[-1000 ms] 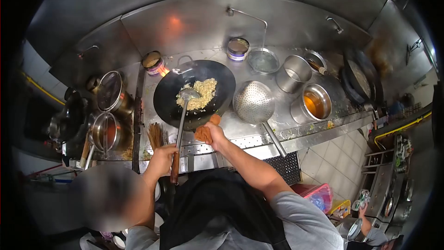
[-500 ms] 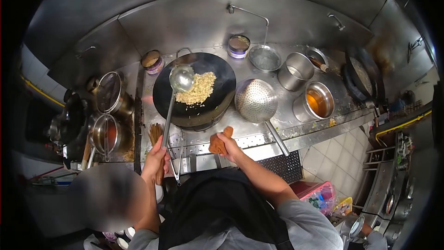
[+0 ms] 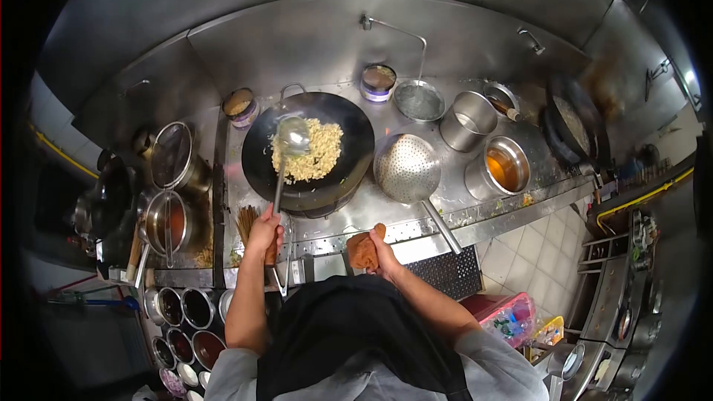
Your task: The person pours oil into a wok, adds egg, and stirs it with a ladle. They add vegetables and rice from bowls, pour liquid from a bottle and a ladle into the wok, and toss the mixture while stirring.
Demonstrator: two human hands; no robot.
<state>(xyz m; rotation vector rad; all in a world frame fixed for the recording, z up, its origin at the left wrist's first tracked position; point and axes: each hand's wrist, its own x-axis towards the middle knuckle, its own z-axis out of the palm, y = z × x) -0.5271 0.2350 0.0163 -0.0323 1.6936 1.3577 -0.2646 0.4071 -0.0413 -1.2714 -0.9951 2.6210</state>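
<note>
Fried rice [image 3: 319, 150] lies in a large black wok [image 3: 353, 122] on the stove. My left hand [image 3: 264, 236] is closed around the wooden handle of a long steel ladle [image 3: 294, 136], whose bowl rests over the rice's left part. A folded brown cloth [image 3: 363, 251] is gripped in my right hand [image 3: 384, 258], below and to the right of the wok, clear of its rim. Beside the wok, a perforated strainer [image 3: 407, 168] sits with its handle toward the front edge. A bamboo brush [image 3: 247, 224] stands left of my left hand.
Steel pots [image 3: 469, 120] and one of amber liquid [image 3: 505, 167] are on the right, with another wok [image 3: 572, 122] beyond. More pots [image 3: 169, 219] sit at the left. Seasoning containers [image 3: 199, 307] fill the lower left. A faucet [image 3: 397, 27] overhangs a water bowl [image 3: 420, 99].
The ladle bowl has moved slightly down over the rice, which is more spread out. My right hand has moved a little down and right with the cloth. Seasoning containers have come into view.
</note>
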